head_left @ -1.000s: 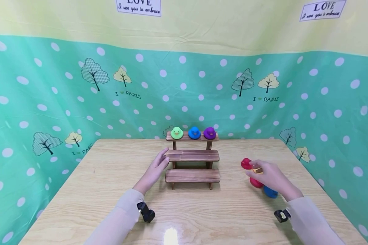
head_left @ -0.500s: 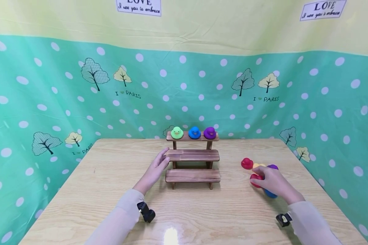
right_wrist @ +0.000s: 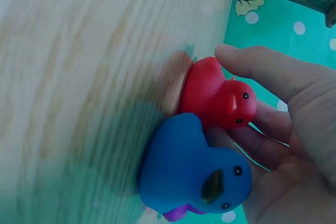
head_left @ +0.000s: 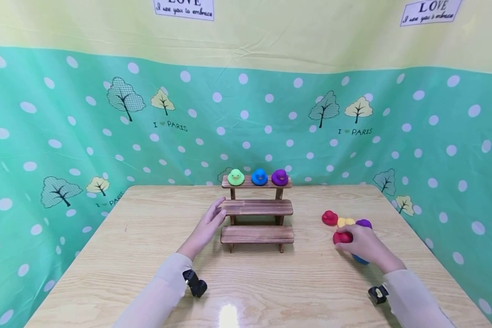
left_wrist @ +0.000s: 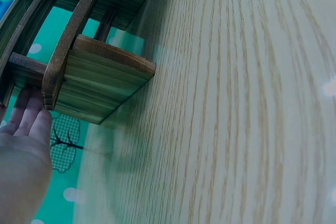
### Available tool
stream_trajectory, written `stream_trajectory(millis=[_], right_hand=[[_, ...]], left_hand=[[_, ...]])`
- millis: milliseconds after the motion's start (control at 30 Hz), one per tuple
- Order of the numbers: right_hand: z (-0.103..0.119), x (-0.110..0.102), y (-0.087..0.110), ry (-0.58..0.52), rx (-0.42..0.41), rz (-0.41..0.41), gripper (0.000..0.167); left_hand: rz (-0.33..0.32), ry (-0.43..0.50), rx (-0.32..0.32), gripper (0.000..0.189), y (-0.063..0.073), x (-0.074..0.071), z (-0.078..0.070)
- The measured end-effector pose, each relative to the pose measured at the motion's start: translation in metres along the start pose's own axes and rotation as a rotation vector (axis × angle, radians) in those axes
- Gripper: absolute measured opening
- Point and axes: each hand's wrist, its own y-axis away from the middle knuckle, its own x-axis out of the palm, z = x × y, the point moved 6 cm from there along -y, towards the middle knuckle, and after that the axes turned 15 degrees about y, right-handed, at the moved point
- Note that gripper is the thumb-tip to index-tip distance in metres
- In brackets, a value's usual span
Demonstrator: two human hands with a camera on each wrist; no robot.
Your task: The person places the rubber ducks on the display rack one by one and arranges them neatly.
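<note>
My left hand (head_left: 205, 228) rests its fingers at the left end of the middle step of a small three-step wooden shelf (head_left: 257, 234). In the left wrist view, the straight fingers of that hand (left_wrist: 23, 150) reach the step's end. At the right, my right hand (head_left: 366, 246) has thumb and fingers around a red rubber duck (head_left: 342, 238), which sits on the table. Close by that red duck (right_wrist: 218, 95) is a blue rubber duck (right_wrist: 184, 166), seen large in the right wrist view and partly hidden by the hand in the head view.
A second red duck (head_left: 330, 218), a yellow duck (head_left: 344, 222) and a purple duck (head_left: 364, 223) lie beyond the right hand. Green (head_left: 235, 177), blue (head_left: 259, 177) and purple (head_left: 279, 177) ducks stand on the top step. A dotted cloth (head_left: 246, 127) hangs behind the table (head_left: 156, 214).
My right hand has moved from over the yellow duck toward me, down to the nearer red duck, uncovering the yellow and purple ducks. The left hand has stayed at the shelf.
</note>
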Motion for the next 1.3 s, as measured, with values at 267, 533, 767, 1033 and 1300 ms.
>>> stream_trajectory(millis=[267,533,767,1033,1300], right_hand=[[0.0005,0.0024,-0.0001,0.029,-0.005,0.048,0.056],[0.0001,0.0027,-0.0009,0.016,-0.004,0.052,0.054],[0.001,0.003,-0.0009,0.002,0.0,0.052,0.054],[0.0024,0.0006,-0.0008,0.01,-0.012,0.038,0.054],[0.0059,-0.0038,-0.0033,-0.047,-0.018,0.023,0.052]], left_hand=[[0.008,0.006,0.003,0.055,-0.0011,-0.0012,0.0012],[0.008,0.014,-0.002,0.055,-0.0011,-0.0012,0.0013],[0.007,0.012,0.01,0.055,-0.0015,-0.0014,0.0016],[0.01,0.021,0.013,0.055,-0.0014,-0.0012,0.0014],[0.009,0.019,0.009,0.055,-0.0009,-0.0007,0.0004]])
